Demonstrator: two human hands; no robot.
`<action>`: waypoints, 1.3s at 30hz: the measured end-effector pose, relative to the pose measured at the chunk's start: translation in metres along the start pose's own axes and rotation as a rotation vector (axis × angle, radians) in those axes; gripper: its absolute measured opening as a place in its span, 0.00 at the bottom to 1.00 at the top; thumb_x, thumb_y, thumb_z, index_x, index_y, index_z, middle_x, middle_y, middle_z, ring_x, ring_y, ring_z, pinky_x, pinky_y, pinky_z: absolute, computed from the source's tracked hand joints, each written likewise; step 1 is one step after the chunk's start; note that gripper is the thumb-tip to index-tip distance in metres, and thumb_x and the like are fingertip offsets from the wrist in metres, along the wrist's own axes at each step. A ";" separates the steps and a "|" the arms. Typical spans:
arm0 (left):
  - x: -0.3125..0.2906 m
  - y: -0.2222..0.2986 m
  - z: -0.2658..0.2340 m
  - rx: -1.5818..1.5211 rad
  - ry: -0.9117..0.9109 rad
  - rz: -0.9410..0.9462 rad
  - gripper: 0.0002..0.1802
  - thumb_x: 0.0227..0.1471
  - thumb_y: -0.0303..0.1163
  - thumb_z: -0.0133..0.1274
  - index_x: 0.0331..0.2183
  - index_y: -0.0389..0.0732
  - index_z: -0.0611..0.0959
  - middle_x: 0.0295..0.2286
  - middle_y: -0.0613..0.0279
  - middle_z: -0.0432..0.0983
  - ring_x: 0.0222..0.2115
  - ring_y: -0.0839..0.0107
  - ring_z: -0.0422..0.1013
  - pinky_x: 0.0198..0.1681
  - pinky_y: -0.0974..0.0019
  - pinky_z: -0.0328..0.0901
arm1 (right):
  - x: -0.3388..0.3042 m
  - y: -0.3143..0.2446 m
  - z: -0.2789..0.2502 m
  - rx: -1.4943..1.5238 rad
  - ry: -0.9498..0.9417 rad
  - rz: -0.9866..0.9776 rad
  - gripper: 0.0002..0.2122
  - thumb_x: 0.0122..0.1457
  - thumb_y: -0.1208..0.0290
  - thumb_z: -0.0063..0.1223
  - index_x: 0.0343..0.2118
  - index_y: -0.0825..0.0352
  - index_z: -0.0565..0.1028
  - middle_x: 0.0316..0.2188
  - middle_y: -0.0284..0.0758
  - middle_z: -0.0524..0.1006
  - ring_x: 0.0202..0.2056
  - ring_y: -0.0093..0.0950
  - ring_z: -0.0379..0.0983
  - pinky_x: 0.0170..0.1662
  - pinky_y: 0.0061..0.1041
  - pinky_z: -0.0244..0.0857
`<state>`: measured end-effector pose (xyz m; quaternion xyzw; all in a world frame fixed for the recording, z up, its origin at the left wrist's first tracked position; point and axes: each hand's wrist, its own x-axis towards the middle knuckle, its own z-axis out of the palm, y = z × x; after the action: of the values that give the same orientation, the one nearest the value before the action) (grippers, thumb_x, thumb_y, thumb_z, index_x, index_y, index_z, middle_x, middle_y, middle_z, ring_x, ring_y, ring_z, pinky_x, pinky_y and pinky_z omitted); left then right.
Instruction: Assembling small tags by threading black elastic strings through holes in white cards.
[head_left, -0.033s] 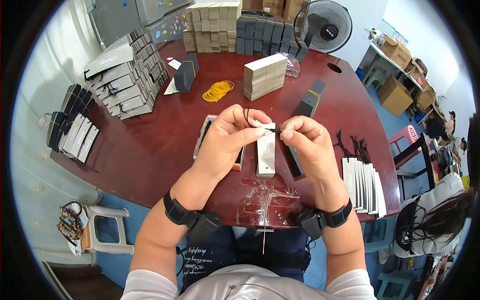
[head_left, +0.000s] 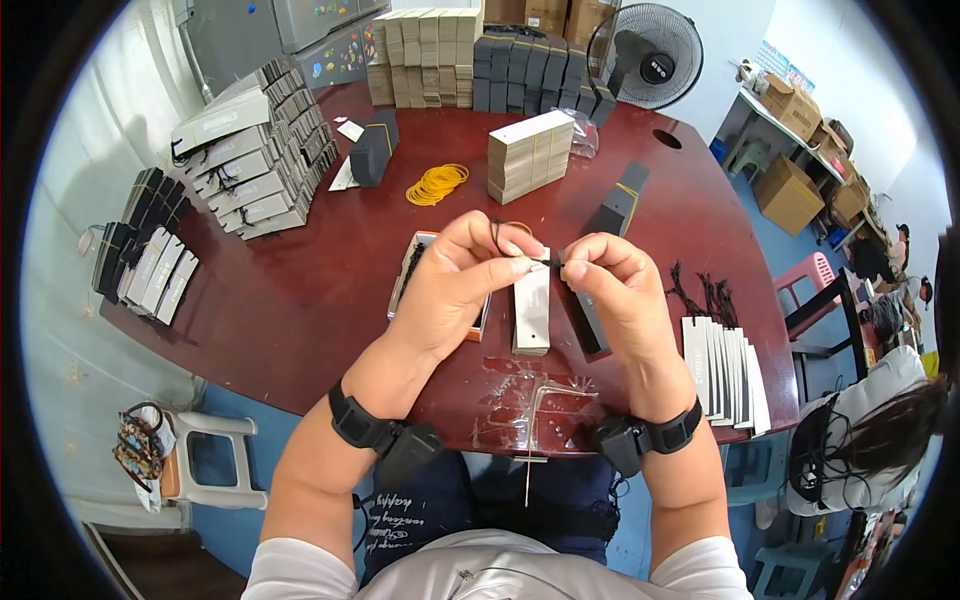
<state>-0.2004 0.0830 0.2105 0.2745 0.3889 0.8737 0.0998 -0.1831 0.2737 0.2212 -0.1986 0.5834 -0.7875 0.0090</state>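
My left hand (head_left: 468,262) is closed in a pinch on a thin black cord (head_left: 497,236), which loops up by its fingertips. The fingers of my right hand (head_left: 612,272) pinch the cord's other part, so a short dark stretch runs between the hands. Just below them lies a small stack of white tags (head_left: 532,310), each long and narrow with a hole at the near end. A box with an orange edge (head_left: 478,325), holding black cords, is partly hidden behind my left hand. A black tag stack (head_left: 590,325) lies partly under my right hand.
Corded white tags (head_left: 722,370) fan out at the right; piled tags (head_left: 240,160) stand far left. Yellow rubber bands (head_left: 437,184), a banded tag block (head_left: 530,155) and a fan (head_left: 650,60) are farther back. Clear tape (head_left: 535,405) sticks to the red table's (head_left: 300,330) near edge.
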 end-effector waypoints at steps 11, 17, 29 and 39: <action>-0.019 0.013 0.018 -0.064 -0.133 -0.199 0.08 0.60 0.36 0.45 0.34 0.41 0.74 0.32 0.61 0.75 0.33 0.77 0.72 0.40 0.74 0.67 | -0.049 -0.038 0.020 -0.329 -0.084 -0.092 0.02 0.52 0.78 0.54 0.27 0.70 0.73 0.34 0.32 0.75 0.34 0.18 0.67 0.41 0.19 0.61; -0.069 0.014 0.058 -0.048 -0.113 -0.353 0.10 0.61 0.36 0.42 0.33 0.40 0.74 0.31 0.58 0.75 0.32 0.74 0.73 0.39 0.72 0.68 | -0.122 -0.036 0.019 -0.173 -0.028 -0.071 0.02 0.52 0.81 0.54 0.26 0.69 0.73 0.39 0.35 0.75 0.36 0.18 0.68 0.41 0.20 0.61; -0.188 -0.031 0.052 0.032 -0.004 -0.570 0.08 0.56 0.33 0.48 0.28 0.40 0.75 0.23 0.67 0.69 0.25 0.79 0.63 0.30 0.76 0.59 | -0.276 0.044 0.009 -0.108 0.072 0.172 0.02 0.51 0.79 0.55 0.25 0.67 0.74 0.36 0.36 0.76 0.31 0.17 0.66 0.37 0.18 0.61; -0.202 -0.058 0.046 0.244 0.069 -0.598 0.08 0.57 0.35 0.49 0.31 0.41 0.78 0.28 0.70 0.73 0.29 0.82 0.68 0.35 0.78 0.63 | -0.304 0.050 0.016 -0.615 -0.002 0.116 0.03 0.48 0.81 0.55 0.25 0.71 0.73 0.29 0.35 0.76 0.24 0.21 0.69 0.30 0.18 0.65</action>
<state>-0.0100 0.0723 0.1120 0.1280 0.5575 0.7613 0.3053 0.0910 0.3181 0.0867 -0.1593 0.8045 -0.5722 -0.0059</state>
